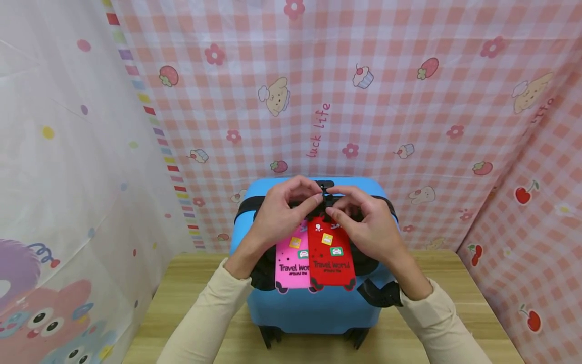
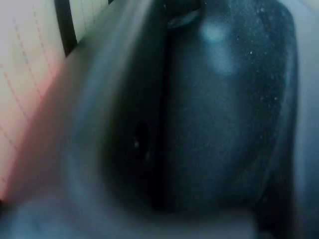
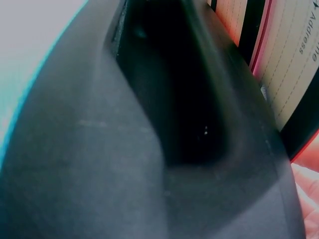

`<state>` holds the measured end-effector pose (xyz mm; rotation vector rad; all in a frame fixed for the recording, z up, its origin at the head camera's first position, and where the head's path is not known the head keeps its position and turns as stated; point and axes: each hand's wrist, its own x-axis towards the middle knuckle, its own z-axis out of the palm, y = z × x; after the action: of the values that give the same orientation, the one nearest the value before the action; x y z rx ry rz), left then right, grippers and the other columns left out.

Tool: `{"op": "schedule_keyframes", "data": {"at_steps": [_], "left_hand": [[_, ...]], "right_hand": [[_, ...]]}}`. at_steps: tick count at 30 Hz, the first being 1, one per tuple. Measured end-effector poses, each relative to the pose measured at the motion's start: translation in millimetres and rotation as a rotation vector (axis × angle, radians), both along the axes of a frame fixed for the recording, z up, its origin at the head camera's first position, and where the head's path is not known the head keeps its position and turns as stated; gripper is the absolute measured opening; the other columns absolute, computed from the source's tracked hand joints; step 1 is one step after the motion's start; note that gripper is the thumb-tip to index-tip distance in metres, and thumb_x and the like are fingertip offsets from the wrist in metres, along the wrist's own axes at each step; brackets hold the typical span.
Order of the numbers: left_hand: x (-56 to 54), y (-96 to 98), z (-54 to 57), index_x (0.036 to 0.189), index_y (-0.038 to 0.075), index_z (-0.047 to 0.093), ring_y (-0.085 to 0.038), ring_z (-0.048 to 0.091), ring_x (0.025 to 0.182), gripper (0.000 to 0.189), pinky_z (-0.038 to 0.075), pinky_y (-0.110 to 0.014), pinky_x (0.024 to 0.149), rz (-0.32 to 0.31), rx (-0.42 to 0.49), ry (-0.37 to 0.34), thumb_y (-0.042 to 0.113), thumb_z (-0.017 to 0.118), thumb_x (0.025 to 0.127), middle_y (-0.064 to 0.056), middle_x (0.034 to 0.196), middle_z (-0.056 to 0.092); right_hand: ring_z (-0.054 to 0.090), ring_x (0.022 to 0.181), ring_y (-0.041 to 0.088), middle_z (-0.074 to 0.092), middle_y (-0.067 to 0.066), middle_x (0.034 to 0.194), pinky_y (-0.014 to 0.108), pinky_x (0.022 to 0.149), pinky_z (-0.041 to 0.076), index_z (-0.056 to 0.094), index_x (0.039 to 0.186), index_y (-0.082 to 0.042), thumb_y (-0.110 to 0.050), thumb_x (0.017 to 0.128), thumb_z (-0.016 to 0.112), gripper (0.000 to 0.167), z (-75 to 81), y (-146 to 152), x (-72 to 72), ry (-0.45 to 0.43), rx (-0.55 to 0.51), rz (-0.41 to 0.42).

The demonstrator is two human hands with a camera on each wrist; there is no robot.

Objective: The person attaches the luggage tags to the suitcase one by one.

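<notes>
A blue suitcase [image 1: 313,313] stands in the middle of the head view. Two luggage tags hang over its front, a pink tag [image 1: 288,253] partly covered by a red tag [image 1: 332,253]. At the suitcase's top, the left hand [image 1: 282,212] pinches a thin black tag strap [image 1: 324,196] between thumb and fingers. From the other side the right hand [image 1: 373,222] pinches the same strap, its fingertips close to the left ones. A dark handle [image 2: 224,109] fills the left wrist view. In the right wrist view, a tag's lined back [image 3: 291,55] shows beside black plastic.
A black band [image 1: 251,203] runs across the suitcase top. Black wheels [image 1: 271,336] stand at its base on the wood-grain table [image 1: 191,298]. A black piece [image 1: 379,293] lies by the right cuff. Checked pink cloth [image 1: 318,65] hangs behind, white cloth [image 1: 91,167] at left.
</notes>
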<state>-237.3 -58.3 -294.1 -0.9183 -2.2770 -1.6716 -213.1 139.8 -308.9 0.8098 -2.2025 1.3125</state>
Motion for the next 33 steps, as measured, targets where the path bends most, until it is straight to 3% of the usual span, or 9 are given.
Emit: {"op": "schedule_keyframes", "data": {"at_steps": [12,20,27,33], "left_hand": [[-0.7,-1.0,-2.4,0.105,0.013,0.067,-0.011,0.069,0.090,0.011,0.055,-0.034,0.086,0.006,-0.015,0.007,0.015,0.068,0.094,-0.001,0.099,0.074],[0.4,-0.2,-3.8,0.108,0.014,0.071,-0.011,0.070,0.089,0.014,0.056,-0.033,0.084,-0.005,-0.020,0.016,0.017,0.068,0.094,0.000,0.101,0.075],[0.3,0.4,-4.0,0.116,0.013,0.072,-0.011,0.070,0.089,0.022,0.056,-0.031,0.083,-0.036,-0.018,0.007,0.018,0.068,0.095,-0.001,0.105,0.074],[0.0,1.2,-2.4,0.114,0.013,0.073,-0.013,0.069,0.086,0.021,0.057,-0.031,0.082,-0.055,-0.013,0.010,0.018,0.069,0.094,-0.001,0.102,0.074]], "right_hand": [[0.052,0.063,0.013,0.066,-0.002,0.080,0.024,0.058,0.045,0.066,0.122,-0.009,-0.006,0.090,0.072,0.032,-0.6,-1.0,-0.4,0.003,-0.006,-0.001],[0.052,0.059,0.011,0.067,0.000,0.081,0.023,0.056,0.045,0.059,0.118,-0.006,-0.004,0.090,0.072,0.031,-3.3,0.4,-0.8,0.024,-0.017,0.017],[0.052,0.059,0.012,0.066,-0.001,0.080,0.024,0.055,0.046,0.063,0.111,-0.007,-0.004,0.090,0.071,0.023,-3.3,0.8,-0.2,0.027,-0.022,0.015],[0.059,0.065,0.013,0.070,0.001,0.087,0.024,0.060,0.051,0.067,0.108,-0.008,-0.005,0.093,0.068,0.015,-3.9,1.2,-1.4,0.015,-0.035,0.008]]}}
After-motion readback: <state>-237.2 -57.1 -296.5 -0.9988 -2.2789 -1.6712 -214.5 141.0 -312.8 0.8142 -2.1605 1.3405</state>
